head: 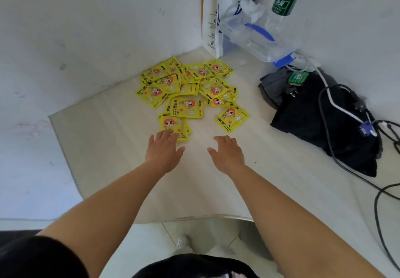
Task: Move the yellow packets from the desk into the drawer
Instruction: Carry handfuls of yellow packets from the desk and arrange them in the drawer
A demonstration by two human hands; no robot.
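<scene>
Several yellow packets (188,85) with an orange cartoon figure lie in a loose pile on the pale desk (112,148), near the back corner. One packet (175,126) lies nearest me; the fingertips of my left hand (164,148) rest on its near edge, palm down, fingers apart. Another single packet (232,118) lies to the right, a little beyond my right hand (227,154), which hovers open with nothing in it. No drawer is in view.
A black bag (324,122) with cables (346,169) lies on the desk at right. At the back stand a white coffee paper bag (216,7), a clear plastic jug (255,35) on its side and a green-labelled bottle (285,1). White partition walls close the left and back sides.
</scene>
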